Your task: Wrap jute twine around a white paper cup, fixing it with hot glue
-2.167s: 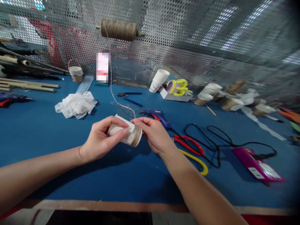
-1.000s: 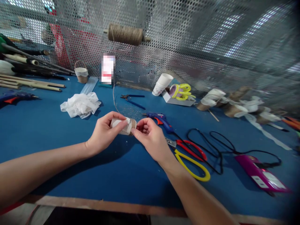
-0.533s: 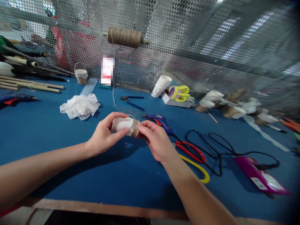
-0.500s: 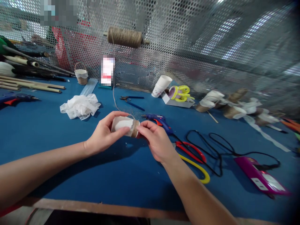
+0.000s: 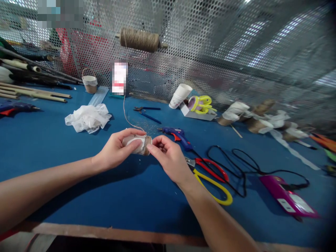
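A small white paper cup (image 5: 139, 147) lies sideways above the table, with brown jute twine (image 5: 147, 141) wound round its right end. My left hand (image 5: 118, 147) is closed round the cup's body, thumb along the near side. At the twine-wound end, my right hand (image 5: 168, 155) pinches the cup with curled fingers and thumb. A strand of twine runs from the cup back toward the twine spool (image 5: 139, 39) on the mesh. Just beyond my right hand lies a blue glue gun (image 5: 177, 134). Red-and-yellow-handled scissors (image 5: 215, 190) lie beside my right forearm.
Blue-handled pliers (image 5: 149, 113), a crumpled white cloth (image 5: 88, 118) and a small twine-wrapped basket (image 5: 90, 84) are behind my hands. Stacked paper cups (image 5: 180, 95) stand at the back. A purple power strip (image 5: 287, 196) with black cable lies right. Sticks (image 5: 34, 93) lie left.
The cup has turned in my hands and shifted slightly left, its twine-wound end moving with it. The twine strand now hangs in a looser curve. My right hand has moved slightly left.
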Demonstrator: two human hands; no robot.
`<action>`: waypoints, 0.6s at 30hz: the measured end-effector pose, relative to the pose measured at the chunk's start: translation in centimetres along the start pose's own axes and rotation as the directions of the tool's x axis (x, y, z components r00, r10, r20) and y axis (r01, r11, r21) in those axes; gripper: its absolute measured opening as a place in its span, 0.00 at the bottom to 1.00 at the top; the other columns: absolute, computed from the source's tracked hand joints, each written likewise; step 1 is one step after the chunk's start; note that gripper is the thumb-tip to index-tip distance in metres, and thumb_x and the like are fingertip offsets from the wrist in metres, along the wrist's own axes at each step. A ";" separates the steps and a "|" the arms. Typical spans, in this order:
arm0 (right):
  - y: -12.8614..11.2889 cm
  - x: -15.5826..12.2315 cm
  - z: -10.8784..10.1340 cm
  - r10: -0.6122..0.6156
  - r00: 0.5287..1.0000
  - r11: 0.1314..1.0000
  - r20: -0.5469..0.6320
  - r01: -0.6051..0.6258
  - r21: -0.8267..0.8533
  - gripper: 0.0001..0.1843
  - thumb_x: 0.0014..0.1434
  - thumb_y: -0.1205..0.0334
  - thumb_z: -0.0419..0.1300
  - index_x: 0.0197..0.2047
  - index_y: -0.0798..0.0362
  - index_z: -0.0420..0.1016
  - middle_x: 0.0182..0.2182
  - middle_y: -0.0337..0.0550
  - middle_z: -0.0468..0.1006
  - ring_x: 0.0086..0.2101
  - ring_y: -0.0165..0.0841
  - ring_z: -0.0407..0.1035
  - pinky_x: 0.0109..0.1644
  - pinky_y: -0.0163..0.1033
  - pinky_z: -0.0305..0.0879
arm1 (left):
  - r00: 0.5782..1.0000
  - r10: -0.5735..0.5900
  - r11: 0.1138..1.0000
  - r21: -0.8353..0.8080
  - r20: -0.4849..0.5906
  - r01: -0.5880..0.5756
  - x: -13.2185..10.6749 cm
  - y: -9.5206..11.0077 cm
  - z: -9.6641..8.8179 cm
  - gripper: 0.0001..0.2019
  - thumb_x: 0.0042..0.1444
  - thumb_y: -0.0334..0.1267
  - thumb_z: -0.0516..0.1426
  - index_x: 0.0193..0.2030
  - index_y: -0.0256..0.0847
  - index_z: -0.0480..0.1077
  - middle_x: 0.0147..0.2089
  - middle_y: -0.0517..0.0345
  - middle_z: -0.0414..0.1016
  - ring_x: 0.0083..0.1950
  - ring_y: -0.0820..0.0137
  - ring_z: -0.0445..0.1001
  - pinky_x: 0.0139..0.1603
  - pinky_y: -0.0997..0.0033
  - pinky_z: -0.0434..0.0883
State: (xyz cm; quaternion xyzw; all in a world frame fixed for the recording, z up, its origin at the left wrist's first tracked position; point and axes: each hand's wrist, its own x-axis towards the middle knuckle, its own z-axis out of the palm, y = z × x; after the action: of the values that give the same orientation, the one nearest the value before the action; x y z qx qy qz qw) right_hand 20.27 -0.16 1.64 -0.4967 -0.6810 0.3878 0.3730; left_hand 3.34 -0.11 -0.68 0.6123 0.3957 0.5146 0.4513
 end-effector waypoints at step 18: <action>0.0 0.1 0.1 0.006 1.000 1.000 -0.006 -0.007 -0.024 0.10 0.52 0.57 0.58 0.24 0.51 0.63 0.20 0.34 0.64 0.23 0.27 0.58 0.27 0.36 0.58 | 0.989 0.142 0.978 0.146 0.041 -0.147 -0.5 -0.3 0.1 0.10 0.57 0.34 0.55 0.44 0.38 0.74 0.43 0.50 0.79 0.43 0.67 0.76 0.45 0.69 0.72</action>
State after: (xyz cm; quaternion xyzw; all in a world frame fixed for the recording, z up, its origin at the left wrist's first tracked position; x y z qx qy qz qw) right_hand 20.21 -0.09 1.59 -0.5044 -0.6829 0.3795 0.3677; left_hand 3.34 -0.53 -1.12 0.6791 0.3804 0.5058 0.3719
